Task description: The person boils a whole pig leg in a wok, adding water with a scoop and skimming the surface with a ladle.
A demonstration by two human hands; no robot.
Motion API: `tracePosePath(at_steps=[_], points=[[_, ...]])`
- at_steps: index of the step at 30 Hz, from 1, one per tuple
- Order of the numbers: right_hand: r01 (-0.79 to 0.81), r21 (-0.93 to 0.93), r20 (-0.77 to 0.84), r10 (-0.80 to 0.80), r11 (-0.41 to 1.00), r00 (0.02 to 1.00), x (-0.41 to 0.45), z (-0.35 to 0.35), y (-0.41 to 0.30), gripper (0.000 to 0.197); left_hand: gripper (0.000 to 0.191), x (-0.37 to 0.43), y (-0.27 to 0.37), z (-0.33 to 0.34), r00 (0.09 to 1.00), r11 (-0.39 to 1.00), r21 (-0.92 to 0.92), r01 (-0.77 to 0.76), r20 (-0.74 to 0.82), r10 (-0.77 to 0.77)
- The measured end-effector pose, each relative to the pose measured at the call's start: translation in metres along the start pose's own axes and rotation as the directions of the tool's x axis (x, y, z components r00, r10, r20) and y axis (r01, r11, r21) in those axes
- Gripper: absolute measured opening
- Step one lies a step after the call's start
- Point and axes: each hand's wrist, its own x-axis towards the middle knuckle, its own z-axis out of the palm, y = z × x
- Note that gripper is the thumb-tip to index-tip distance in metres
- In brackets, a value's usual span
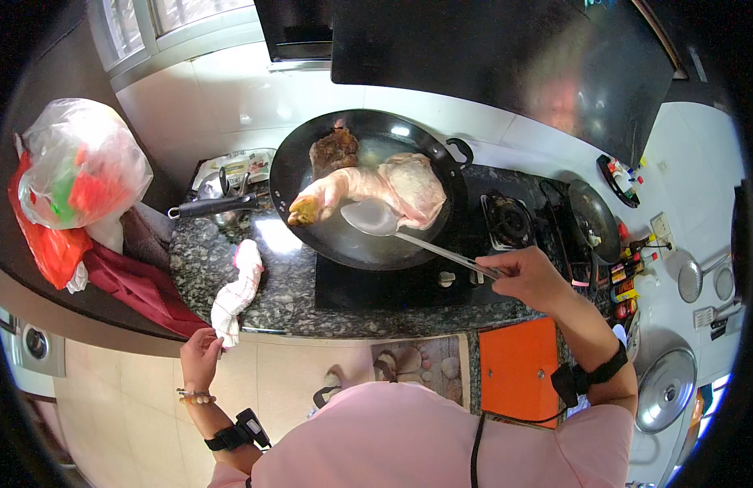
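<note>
My right hand (pixel 526 280) grips the handle of a metal wok spatula (pixel 371 217). The spatula's broad head is inside a large black wok (pixel 376 253) on the stove, against a pale, skin-on piece of meat (pixel 411 183) with a yellowish end. Behind that lies a darker brown chunk (pixel 333 150), and some liquid shows in the wok. At the counter's front edge, my left hand (pixel 199 360) pinches the near end of a twisted white cloth (pixel 237 299), whose far end rests on the speckled stone counter (pixel 285 293).
A black-handled pan or ladle (pixel 220 206) lies left of the wok beside a printed food packet (pixel 254 163). Filled plastic bags (pixel 86 165) sit at far left. Right are a bare burner (pixel 507 219), a smaller pan (pixel 593 219) and bottles (pixel 625 290). A dark range hood (pixel 492 67) overhangs the stove.
</note>
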Motion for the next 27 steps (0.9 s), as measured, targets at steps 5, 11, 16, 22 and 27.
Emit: tracePosePath(at_steps=[5, 11, 16, 22, 27], points=[[-0.077, 0.035, 0.103, 0.073, 0.996, 0.992, -0.005, -0.002, -0.007, 0.043, 0.021, 0.003, 0.008, 0.002, 1.000, 0.998, 0.069, -0.002, -0.003, 0.002], [0.005, -0.062, 0.153, 0.005, 0.998, 0.988, 0.012, 0.008, 0.002, 0.042, 0.021, 0.003, 0.004, 0.002, 1.000, 0.998, 0.059, 0.004, 0.004, -0.004], [0.088, -0.102, 0.077, -0.081, 0.991, 0.994, 0.015, 0.022, 0.011, 0.043, 0.021, 0.000, 0.010, 0.003, 1.000, 0.997, 0.077, 0.018, -0.003, -0.018], [0.009, -0.053, -0.020, -0.010, 0.999, 1.000, 0.003, 0.015, 0.002, 0.045, 0.019, -0.003, 0.002, 0.000, 1.000, 0.998, 0.066, 0.006, -0.003, -0.006], [0.018, 0.050, -0.083, -0.014, 0.999, 0.996, -0.004, 0.011, 0.004, 0.044, 0.019, 0.000, 0.001, 0.004, 1.000, 1.000, 0.008, -0.027, 0.007, 0.027]])
